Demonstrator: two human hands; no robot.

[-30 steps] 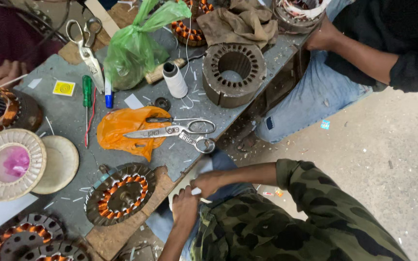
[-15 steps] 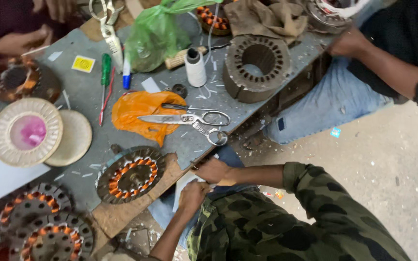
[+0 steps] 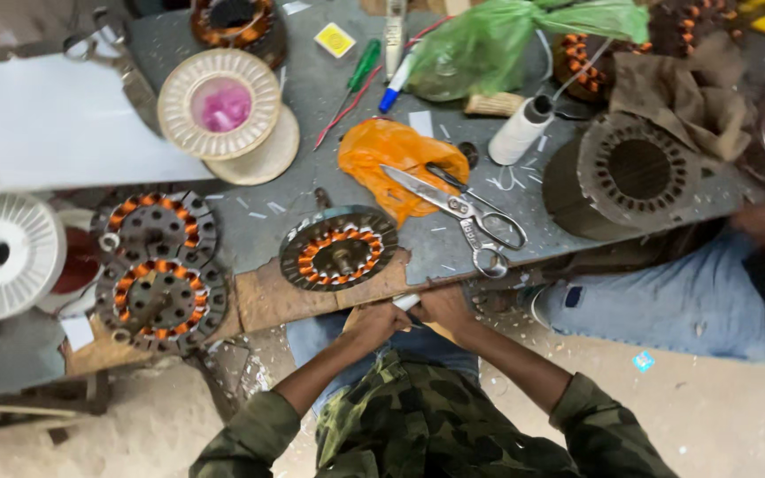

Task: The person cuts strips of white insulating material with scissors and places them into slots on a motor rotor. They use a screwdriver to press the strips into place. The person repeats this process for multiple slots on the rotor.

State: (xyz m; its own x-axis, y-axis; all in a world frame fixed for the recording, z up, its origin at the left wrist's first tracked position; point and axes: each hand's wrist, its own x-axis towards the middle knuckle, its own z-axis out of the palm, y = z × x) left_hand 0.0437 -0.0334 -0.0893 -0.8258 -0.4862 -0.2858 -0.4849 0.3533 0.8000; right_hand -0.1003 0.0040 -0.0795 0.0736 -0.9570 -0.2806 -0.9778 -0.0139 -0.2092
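My left hand (image 3: 374,320) and my right hand (image 3: 443,305) meet just below the near edge of the grey worktable (image 3: 267,221). Both pinch a small white piece (image 3: 405,302) between them; what it is cannot be made out. Right above the hands, on the table edge, lies a round stator with copper windings (image 3: 338,248). Steel scissors (image 3: 462,208) rest partly on an orange cloth (image 3: 396,155) behind it. My camouflage sleeves fill the bottom of the view.
Two more wound stators (image 3: 159,265) lie at the left beside a white spool (image 3: 2,257). A cream spool with a pink core (image 3: 219,102), a thread cone (image 3: 520,133), a big steel stator core (image 3: 630,173) and a green bag (image 3: 498,44) stand further back. Another person's jeans-clad leg (image 3: 683,296) is at the right.
The view has swung so the table sits squarer and closer. My two hands have drawn together under the table edge, still on the white piece.
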